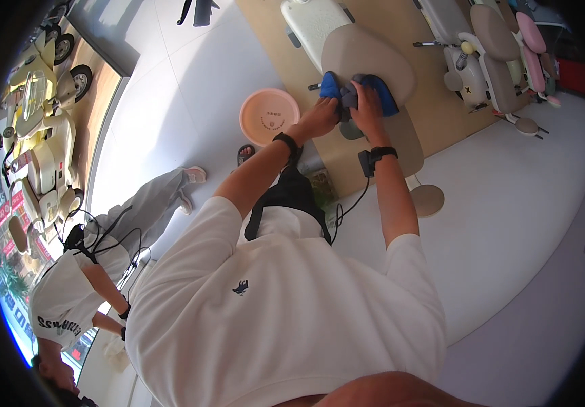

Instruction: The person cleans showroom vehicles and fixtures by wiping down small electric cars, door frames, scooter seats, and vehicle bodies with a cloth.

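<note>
Both in: left hand [319, 117] and right hand [367, 105] clutched the blue-grey cloth [388, 99] near the tan seat [363, 53]; it looked soft, light, best bunched mid-length!

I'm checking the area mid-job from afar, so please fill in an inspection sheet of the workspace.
Surface: beige scooter seat, above tan flooring.
Job's things: blue and grey cloth, bunched against the seat; one piece or several, unclear.
Clutter: pink basin on the floor, left of the hands.
Hands: left hand and right hand both on the cloth; grip unclear.
Cables: black cable hanging from the right wrist device.
Surroundings: another person at left; parked scooters beyond.
</note>
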`<action>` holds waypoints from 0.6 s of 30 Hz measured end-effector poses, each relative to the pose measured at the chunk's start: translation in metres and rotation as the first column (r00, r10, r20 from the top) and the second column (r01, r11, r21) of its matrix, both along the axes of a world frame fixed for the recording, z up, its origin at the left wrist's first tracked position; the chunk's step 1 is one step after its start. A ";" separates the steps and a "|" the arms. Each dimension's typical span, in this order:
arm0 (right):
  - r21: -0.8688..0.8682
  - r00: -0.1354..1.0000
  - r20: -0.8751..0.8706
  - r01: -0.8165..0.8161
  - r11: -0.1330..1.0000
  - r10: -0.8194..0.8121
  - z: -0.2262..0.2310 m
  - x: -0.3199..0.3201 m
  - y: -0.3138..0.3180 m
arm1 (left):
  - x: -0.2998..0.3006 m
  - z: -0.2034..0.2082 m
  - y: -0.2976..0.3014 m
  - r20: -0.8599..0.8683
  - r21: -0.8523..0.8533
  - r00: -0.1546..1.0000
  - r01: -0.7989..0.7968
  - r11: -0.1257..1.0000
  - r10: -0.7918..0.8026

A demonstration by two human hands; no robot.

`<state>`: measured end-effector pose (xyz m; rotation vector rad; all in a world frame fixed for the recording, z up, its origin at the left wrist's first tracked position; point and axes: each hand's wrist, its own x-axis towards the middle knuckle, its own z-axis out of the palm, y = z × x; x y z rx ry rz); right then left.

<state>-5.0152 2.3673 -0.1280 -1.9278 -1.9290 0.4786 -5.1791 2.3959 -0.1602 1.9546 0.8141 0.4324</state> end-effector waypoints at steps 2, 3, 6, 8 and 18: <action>-0.023 0.996 0.055 0.071 0.997 -0.070 0.008 0.031 0.001 | 0.012 0.006 0.000 0.046 0.017 0.998 0.029 0.999 -0.030; -0.027 0.974 0.118 0.196 0.980 -0.192 0.008 0.049 0.004 | 0.020 0.010 -0.001 0.033 -0.005 0.999 0.022 1.000 -0.022; -0.015 0.885 0.173 0.442 0.897 -0.433 -0.004 0.074 0.020 | 0.036 0.017 -0.005 0.007 -0.022 1.000 0.024 0.999 -0.024; -0.026 0.820 0.159 0.561 0.828 -0.550 -0.010 0.076 0.030 | 0.035 0.021 -0.007 -0.006 -0.002 1.000 -0.020 1.000 0.020; 0.118 0.995 0.001 0.095 0.988 -0.096 -0.023 -0.036 0.066 | -0.005 0.016 0.004 -0.022 -0.006 1.000 0.000 1.000 0.000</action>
